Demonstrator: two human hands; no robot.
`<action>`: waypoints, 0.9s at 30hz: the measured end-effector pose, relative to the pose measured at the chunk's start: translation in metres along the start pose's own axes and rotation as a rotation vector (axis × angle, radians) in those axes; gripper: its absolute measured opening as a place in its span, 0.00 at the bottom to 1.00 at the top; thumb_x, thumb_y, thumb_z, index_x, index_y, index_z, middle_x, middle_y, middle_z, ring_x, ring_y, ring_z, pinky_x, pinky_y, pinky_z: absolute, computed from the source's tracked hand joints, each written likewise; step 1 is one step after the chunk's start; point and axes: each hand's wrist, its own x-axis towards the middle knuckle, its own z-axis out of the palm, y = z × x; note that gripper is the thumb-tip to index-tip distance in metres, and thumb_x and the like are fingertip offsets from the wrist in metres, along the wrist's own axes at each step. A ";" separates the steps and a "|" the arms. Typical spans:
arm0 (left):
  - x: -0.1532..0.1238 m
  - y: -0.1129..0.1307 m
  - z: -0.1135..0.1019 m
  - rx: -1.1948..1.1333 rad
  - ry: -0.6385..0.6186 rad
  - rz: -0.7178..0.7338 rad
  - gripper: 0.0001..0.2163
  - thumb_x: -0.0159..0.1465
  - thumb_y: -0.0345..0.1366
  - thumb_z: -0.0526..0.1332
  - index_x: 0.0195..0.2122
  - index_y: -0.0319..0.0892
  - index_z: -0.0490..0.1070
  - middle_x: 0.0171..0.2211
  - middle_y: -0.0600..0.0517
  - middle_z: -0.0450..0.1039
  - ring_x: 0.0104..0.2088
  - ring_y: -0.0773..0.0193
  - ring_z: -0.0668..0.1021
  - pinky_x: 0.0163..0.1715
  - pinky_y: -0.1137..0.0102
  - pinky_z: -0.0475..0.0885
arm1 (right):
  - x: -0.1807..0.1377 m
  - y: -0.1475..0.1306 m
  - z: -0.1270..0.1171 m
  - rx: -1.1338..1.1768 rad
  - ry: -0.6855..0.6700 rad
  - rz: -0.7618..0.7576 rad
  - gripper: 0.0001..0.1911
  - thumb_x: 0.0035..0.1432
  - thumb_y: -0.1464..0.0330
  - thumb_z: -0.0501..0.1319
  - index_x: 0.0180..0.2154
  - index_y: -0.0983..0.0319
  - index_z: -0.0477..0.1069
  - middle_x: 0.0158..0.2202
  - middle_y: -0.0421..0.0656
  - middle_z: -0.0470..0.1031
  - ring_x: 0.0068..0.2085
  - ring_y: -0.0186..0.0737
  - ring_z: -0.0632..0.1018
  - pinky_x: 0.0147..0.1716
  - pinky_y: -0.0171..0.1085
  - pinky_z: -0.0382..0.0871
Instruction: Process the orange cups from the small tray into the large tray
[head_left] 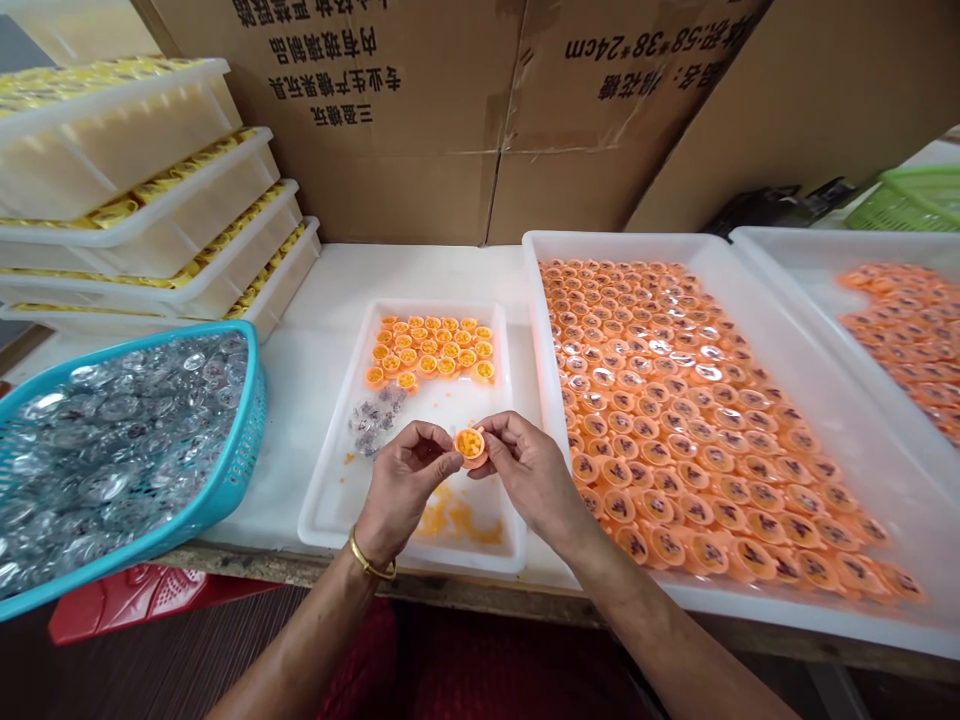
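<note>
My left hand [403, 484] and my right hand [529, 470] meet over a small white tray [337, 480], both pinched on one small orange cup [470, 445] with yellow bits inside. At the far end of that tray stand rows of open orange cups [431, 350] with yellow filling. A little heap of clear lids [375, 418] lies left of my hands, and loose yellow bits [454, 520] are scattered beneath them. A gold bangle circles my left wrist.
A turquoise basket [236, 470] of clear lids sits at the left. Stacked white trays [150, 220] with yellow items stand at back left. Large white trays [757, 300] of sealed orange cups fill the right. Cardboard boxes [420, 110] line the back; a green basket [911, 200] is far right.
</note>
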 end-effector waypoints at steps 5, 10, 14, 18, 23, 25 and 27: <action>0.000 -0.002 -0.003 0.095 0.070 0.110 0.05 0.55 0.32 0.67 0.28 0.40 0.71 0.31 0.55 0.70 0.33 0.71 0.72 0.36 0.75 0.67 | 0.000 0.002 0.000 0.025 -0.008 -0.007 0.08 0.59 0.64 0.55 0.35 0.62 0.67 0.32 0.40 0.74 0.28 0.34 0.78 0.29 0.35 0.75; -0.001 -0.003 -0.006 0.050 0.119 0.135 0.04 0.57 0.31 0.65 0.29 0.41 0.69 0.35 0.54 0.73 0.37 0.70 0.75 0.40 0.73 0.69 | -0.001 -0.001 0.000 0.019 -0.005 -0.012 0.08 0.60 0.64 0.55 0.36 0.63 0.67 0.33 0.40 0.74 0.27 0.33 0.78 0.29 0.35 0.75; -0.003 0.003 -0.014 0.053 0.146 0.155 0.04 0.58 0.31 0.64 0.30 0.42 0.68 0.32 0.55 0.73 0.34 0.69 0.76 0.38 0.73 0.70 | 0.000 -0.003 -0.001 0.006 0.007 -0.024 0.08 0.60 0.65 0.54 0.35 0.63 0.67 0.31 0.39 0.73 0.26 0.32 0.78 0.28 0.33 0.74; -0.006 0.022 -0.019 0.054 0.088 0.004 0.04 0.56 0.33 0.65 0.31 0.41 0.71 0.25 0.56 0.71 0.28 0.72 0.74 0.32 0.75 0.69 | 0.000 -0.002 0.000 -0.001 0.023 -0.007 0.08 0.60 0.65 0.54 0.35 0.63 0.67 0.32 0.39 0.73 0.26 0.32 0.78 0.28 0.34 0.75; -0.004 0.036 -0.006 0.204 -0.030 -0.092 0.06 0.54 0.36 0.67 0.31 0.40 0.76 0.26 0.54 0.74 0.25 0.71 0.72 0.27 0.75 0.68 | 0.000 0.000 0.002 0.027 0.006 -0.018 0.07 0.59 0.65 0.55 0.36 0.62 0.67 0.31 0.40 0.74 0.28 0.34 0.79 0.29 0.35 0.77; 0.000 0.033 -0.001 0.297 -0.013 -0.041 0.06 0.54 0.36 0.67 0.31 0.40 0.76 0.26 0.53 0.75 0.26 0.68 0.74 0.29 0.73 0.69 | -0.001 0.000 0.002 -0.002 0.009 -0.035 0.07 0.60 0.65 0.55 0.36 0.62 0.67 0.30 0.40 0.74 0.29 0.35 0.79 0.29 0.35 0.77; 0.004 0.029 0.001 0.394 0.011 0.007 0.07 0.54 0.38 0.66 0.32 0.41 0.77 0.28 0.51 0.76 0.29 0.65 0.75 0.31 0.71 0.71 | -0.003 -0.001 0.002 -0.037 0.009 -0.045 0.07 0.60 0.66 0.54 0.36 0.62 0.67 0.31 0.40 0.75 0.29 0.35 0.80 0.29 0.35 0.77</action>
